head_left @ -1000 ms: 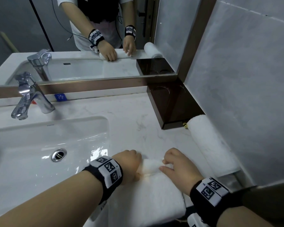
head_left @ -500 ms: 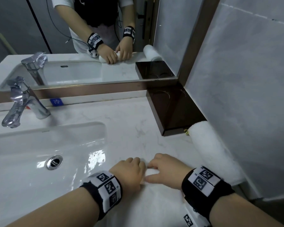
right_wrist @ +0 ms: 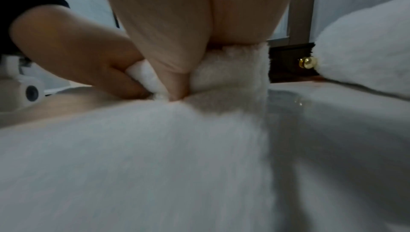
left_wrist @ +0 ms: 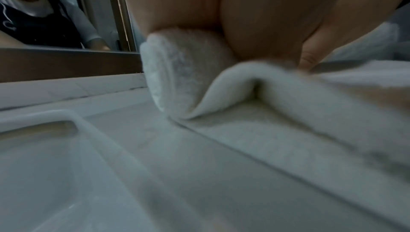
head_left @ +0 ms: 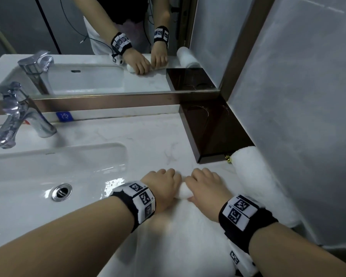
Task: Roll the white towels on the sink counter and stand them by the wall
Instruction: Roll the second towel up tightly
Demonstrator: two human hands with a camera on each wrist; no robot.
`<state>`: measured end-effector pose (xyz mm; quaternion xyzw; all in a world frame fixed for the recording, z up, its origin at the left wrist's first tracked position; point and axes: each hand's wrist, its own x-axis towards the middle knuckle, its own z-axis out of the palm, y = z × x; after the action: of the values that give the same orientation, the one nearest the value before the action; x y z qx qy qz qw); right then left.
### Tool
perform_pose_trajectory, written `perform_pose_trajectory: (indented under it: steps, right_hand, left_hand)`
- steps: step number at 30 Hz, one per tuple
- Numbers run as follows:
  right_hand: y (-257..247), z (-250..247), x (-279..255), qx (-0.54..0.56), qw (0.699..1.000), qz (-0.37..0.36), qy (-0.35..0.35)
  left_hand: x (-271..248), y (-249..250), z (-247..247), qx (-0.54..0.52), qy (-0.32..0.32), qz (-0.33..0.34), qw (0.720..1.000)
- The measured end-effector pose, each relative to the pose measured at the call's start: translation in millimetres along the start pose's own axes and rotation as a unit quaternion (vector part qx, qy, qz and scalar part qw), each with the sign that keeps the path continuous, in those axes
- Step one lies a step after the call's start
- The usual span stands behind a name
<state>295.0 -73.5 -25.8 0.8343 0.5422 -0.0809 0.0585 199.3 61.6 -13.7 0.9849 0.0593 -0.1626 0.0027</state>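
Counter [head_left: 148,136], right of the basin: my towel [head_left: 184,236], half rolled, its flat tail toward me; soft, light and springy by the look, so I judge it best held on the roll's top near both ends; rolled towel [head_left: 254,176] lies along the wall; left hand [head_left: 162,186] and right hand [head_left: 206,184] curl over the roll, pinching it; no legible writing.

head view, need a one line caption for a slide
Both hands, left hand and right hand, roll a white towel on the sink counter; a finished roll lies by the wall.
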Motion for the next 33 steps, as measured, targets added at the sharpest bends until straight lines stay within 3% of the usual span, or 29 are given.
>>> perform_pose_trajectory:
  steps: [6,11,20,33]
  right_hand:
    - [5.7,14.3,-3.8,0.030,1.000,-0.006,0.007]
    - [2.2,17.4,-8.9,0.003,1.000,0.006,-0.010]
    - [-1.0,32.8,-8.5,-0.049,0.998,0.025,0.008]
    - [-9.1,52.7,-33.5,0.024,0.998,0.057,-0.002]
  left_hand:
    - [1.4,0.5,2.7,-0.034,0.013,-0.039,0.999]
    - [-7.4,6.8,5.8,0.024,0.042,-0.041,0.998]
    - [-12.4,21.7,13.9,0.066,-0.012,-0.080,0.995]
    - [-25.6,37.2,31.2,0.002,0.026,-0.103,0.994]
